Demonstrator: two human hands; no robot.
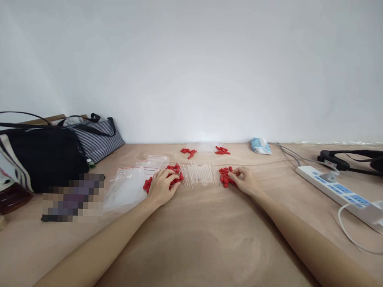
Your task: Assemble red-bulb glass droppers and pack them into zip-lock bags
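Sticks [202, 175] are lying aligned, red pieces [224, 177] loose; half-curled left hand [162, 186] is touching nine o'clock's heap, near-pinched right hand [247, 182] three's; holds unclear.

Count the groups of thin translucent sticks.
2: the front group between the left hand and right hand, the back group near the wall.

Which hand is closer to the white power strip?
Right. The right hand is at red pieces beside the thin sticks, toward the power strip; the left hand is at other red pieces across the sticks, farther off.
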